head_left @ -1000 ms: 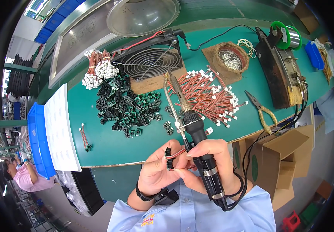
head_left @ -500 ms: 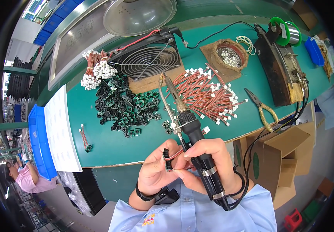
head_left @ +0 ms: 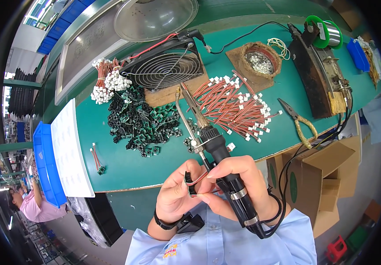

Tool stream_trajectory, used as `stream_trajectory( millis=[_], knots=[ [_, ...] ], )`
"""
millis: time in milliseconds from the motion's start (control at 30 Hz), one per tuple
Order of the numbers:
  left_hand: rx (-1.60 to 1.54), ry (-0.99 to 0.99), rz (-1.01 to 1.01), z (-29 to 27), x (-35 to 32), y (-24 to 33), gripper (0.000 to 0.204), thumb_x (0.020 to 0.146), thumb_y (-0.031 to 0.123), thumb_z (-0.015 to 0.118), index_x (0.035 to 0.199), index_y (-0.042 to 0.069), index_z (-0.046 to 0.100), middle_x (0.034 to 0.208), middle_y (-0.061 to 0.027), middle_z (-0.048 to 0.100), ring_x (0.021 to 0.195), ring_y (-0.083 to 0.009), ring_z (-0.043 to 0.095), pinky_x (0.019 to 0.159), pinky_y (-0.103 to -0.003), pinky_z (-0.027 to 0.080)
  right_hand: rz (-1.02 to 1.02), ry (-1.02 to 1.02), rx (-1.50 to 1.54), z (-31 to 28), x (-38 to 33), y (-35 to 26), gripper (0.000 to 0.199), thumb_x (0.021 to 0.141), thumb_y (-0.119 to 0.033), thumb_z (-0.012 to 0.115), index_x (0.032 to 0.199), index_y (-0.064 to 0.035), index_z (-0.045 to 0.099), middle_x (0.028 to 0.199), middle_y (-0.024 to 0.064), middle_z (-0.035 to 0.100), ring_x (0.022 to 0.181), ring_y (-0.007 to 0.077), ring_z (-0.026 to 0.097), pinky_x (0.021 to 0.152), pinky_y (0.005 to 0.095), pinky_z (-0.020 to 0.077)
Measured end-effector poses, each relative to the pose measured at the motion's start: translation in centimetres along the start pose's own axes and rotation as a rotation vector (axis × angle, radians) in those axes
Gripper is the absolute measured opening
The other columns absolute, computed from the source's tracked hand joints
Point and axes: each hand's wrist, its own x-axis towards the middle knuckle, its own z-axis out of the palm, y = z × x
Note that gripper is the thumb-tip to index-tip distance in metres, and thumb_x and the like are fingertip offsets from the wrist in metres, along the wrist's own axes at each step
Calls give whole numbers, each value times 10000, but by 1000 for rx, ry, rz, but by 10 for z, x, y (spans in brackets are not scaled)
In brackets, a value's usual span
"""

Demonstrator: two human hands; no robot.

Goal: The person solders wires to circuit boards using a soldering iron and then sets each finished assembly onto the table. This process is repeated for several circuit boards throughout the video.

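Near the close edge of the tabletop (head_left: 124,174), the left hand (head_left: 171,195) pinches a small black part (head_left: 188,182), its long axis running near to far; the right hand (head_left: 245,183), close beside, is wrapped round a soldering iron (head_left: 215,145) and fingers a thin wire (head_left: 198,179). Lining up wire and part seems the step, calling for steadiness (the iron's tip points away, slightly left).

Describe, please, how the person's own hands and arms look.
The left hand and right hand wear no gloves. A black wristband is worn on the left, with a blocky black piece beside it; another black band is on the right. The shirt is light blue, with a small yellow-and-red chest mark.
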Motion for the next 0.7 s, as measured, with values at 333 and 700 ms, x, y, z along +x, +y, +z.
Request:
stream_trajectory(
  millis=[333,700],
  knots=[
    [29,53,18,1,-2,-2,317,855,309,607,887,72,399,812,-32,449,779,-149,447,739,-319,371,-58,37,-71,0,2,-1,447,707,48,705,1047,-30,424,786,91,614,676,144,631,594,247,506],
    [132,90,63,5,-1,-1,337,833,330,631,877,79,410,755,-1,411,693,-107,366,628,-255,289,-88,71,-89,0,1,-2,428,689,32,717,1032,-28,468,794,88,628,681,183,632,579,265,480]
  ],
)
